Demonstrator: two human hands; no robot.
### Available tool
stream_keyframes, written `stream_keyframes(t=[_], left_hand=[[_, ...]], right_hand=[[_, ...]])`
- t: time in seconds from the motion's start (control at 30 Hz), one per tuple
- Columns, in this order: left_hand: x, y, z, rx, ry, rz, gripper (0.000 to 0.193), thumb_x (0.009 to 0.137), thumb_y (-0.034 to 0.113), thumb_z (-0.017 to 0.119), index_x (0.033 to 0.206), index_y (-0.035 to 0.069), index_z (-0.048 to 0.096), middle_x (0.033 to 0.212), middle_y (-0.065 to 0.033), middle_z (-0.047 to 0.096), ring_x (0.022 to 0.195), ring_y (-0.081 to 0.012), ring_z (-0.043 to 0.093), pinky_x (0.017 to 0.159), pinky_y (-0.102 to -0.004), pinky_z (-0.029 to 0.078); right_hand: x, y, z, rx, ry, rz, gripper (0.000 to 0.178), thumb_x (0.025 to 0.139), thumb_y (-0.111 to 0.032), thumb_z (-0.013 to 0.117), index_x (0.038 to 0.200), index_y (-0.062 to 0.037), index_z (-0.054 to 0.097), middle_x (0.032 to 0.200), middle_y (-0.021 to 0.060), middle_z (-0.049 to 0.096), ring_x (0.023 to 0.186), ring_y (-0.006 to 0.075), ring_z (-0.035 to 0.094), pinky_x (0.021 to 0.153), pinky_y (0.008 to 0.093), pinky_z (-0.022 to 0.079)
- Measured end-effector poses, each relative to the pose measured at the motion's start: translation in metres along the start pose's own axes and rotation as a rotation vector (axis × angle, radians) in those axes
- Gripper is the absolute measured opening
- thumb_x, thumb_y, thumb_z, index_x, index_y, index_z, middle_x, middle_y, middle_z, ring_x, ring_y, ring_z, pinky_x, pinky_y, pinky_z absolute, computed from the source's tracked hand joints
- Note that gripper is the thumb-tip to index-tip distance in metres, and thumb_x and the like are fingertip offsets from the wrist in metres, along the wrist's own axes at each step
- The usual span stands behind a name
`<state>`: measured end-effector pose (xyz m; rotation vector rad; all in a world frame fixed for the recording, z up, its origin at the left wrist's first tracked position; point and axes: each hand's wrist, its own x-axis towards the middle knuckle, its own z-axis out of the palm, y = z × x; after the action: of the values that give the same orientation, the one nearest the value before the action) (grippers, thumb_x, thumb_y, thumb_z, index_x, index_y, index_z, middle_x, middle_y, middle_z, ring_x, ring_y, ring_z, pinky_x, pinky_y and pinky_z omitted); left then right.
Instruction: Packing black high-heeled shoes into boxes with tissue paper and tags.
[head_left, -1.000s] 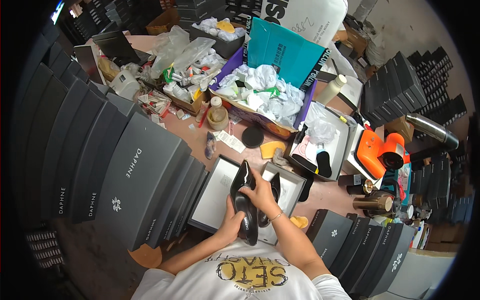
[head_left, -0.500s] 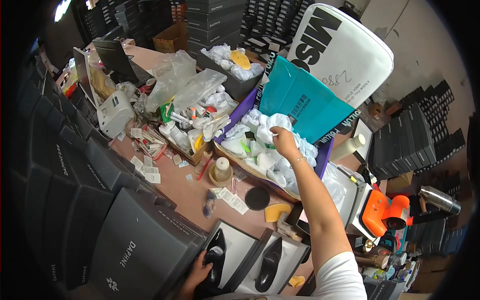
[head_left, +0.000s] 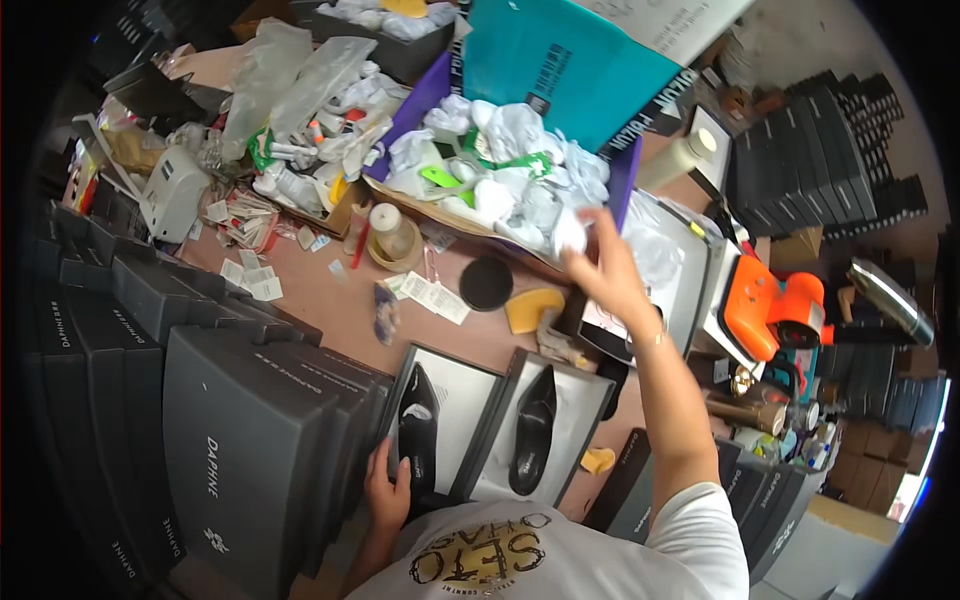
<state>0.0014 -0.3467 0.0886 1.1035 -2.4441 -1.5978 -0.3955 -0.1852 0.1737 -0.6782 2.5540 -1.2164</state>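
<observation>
My right hand (head_left: 612, 278) pinches a wad of white paper (head_left: 569, 236) at the near right edge of a purple-sided bin (head_left: 624, 190) full of crumpled white paper and plastic. My left hand (head_left: 386, 487) grips the near left edge of an open dark shoe box part (head_left: 465, 400) with a white inside, thumb beside a black pointed shoe (head_left: 418, 435). Something small and white shows in that shoe's opening. To the right, a second black shoe (head_left: 533, 432) lies in another open box part (head_left: 573, 400).
Closed dark shoe boxes (head_left: 240, 430) are stacked at my left. Beyond the open boxes lie a round black lid (head_left: 486, 284), a yellow sponge (head_left: 534, 309) and paper tags (head_left: 436, 297). A white label printer (head_left: 172, 195) stands far left; an orange device (head_left: 760, 308) stands right.
My right hand has come back toward me from the middle of the bin with the paper wad. My left hand has moved slightly off the left shoe. The view has tilted down.
</observation>
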Motion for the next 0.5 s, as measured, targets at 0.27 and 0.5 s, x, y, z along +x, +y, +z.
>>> stream_keyframes(t=[0.27, 0.5], left_hand=[[-0.04, 0.013, 0.132, -0.047, -0.412, 0.254, 0.069, 0.085, 0.023, 0.067, 0.136, -0.009, 0.032, 0.121, -0.0251, 0.053, 0.106, -0.0332, 0.059, 0.09, -0.0354, 0.047], [-0.031, 0.021, 0.169, -0.312, -0.614, -0.206, 0.038, 0.077, 0.02, 0.056, 0.106, -0.004, 0.052, 0.091, -0.0129, 0.061, 0.083, -0.0208, 0.057, 0.075, -0.0316, 0.046]], right_hand=[[-0.251, 0.047, 0.057, -0.107, -0.209, 0.291, 0.043, 0.077, -0.034, 0.069, 0.1, -0.0015, 0.054, 0.069, 0.0181, 0.063, 0.067, 0.0333, 0.066, 0.059, 0.0395, 0.05], [-0.254, 0.082, 0.101, -0.358, -0.135, 0.197, 0.041, 0.078, -0.036, 0.07, 0.091, -0.0025, 0.052, 0.074, 0.0197, 0.065, 0.072, 0.0379, 0.065, 0.064, 0.0462, 0.051]])
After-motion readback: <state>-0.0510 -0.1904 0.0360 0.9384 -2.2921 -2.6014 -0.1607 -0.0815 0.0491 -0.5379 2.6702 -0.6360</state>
